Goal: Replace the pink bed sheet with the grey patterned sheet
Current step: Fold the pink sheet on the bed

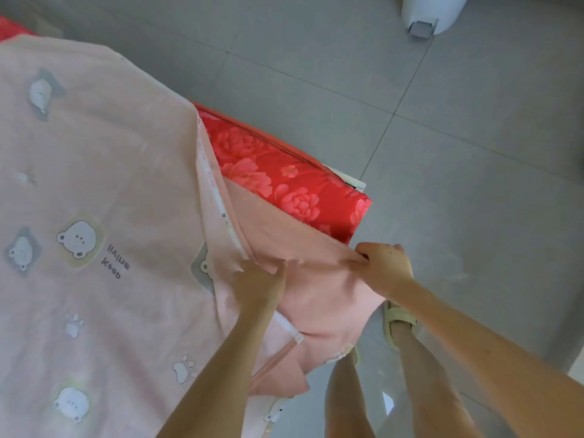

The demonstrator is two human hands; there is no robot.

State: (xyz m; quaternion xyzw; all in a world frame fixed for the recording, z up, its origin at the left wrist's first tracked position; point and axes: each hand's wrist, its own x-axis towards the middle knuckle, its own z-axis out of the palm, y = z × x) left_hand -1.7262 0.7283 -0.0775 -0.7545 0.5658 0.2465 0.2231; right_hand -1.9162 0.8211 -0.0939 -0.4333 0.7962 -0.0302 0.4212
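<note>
Left hand [262, 284] and right hand [384, 267] are pinched onto the pink sheet [104, 172] corner, probably so it gets peeled off the red mattress [286, 180].

A pink bear-print bed sheet [94, 184] covers a red floral mattress [284, 181], whose bare corner points toward 3 o'clock. On the grey tiled floor [474, 153], a white object [429, 14] stands at 1 o'clock.

Head-worn, wide-angle, facing steeply down and forward; close above the red mattress corner [316, 191], tiled floor [474, 147] beyond.
</note>
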